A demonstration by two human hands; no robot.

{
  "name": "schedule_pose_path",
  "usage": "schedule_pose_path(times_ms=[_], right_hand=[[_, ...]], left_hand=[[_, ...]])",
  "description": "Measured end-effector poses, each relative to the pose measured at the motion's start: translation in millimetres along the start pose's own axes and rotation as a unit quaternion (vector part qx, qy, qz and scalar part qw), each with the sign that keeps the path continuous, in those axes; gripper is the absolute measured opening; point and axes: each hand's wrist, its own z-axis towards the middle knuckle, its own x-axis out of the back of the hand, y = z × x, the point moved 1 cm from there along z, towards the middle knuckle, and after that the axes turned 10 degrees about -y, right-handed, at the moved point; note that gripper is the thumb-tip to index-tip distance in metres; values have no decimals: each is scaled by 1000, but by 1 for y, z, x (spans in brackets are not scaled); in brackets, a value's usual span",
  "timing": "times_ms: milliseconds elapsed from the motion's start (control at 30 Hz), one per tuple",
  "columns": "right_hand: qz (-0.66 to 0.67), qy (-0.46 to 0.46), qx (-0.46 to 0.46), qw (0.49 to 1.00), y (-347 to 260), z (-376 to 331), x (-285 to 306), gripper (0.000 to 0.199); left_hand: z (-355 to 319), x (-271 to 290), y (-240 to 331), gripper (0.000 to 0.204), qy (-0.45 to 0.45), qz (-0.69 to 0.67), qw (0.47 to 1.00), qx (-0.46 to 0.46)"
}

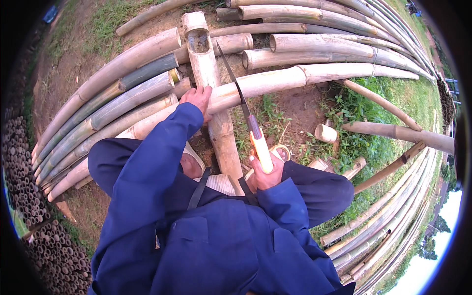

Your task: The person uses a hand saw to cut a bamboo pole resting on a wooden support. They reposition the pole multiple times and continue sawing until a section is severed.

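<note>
A long pale bamboo pole (280,82) lies crosswise in front of me, over a thicker bamboo post (225,140) that has a hollow cut near its far end. My left hand (198,101) grips the pole where it crosses the post, fingers over its top. In my right hand (268,173) is a hand saw (259,142) with a yellow and dark red handle. Its dark, slightly curved blade points away from me and crosses the pole just right of my left hand. Whether the teeth have cut into the bamboo cannot be made out.
Several bamboo poles (105,101) lie bundled at left, with more (324,46) stacked at far right. Short cut bamboo pieces (54,255) are piled at lower left. A bamboo offcut (325,133) lies by the weeds. Propped poles (400,132) stand at right, near my knee.
</note>
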Motion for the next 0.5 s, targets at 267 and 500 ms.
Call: schedule_pose_path(times_ms=[267,500], right_hand=[[-48,17,75,996,-1,-18,1,13],[-50,8,49,998,-3,-21,3,13]], left_hand=[[14,53,-20,84,-118,-89,988,-43],[-1,31,-21,85,-84,-109,990,-25]])
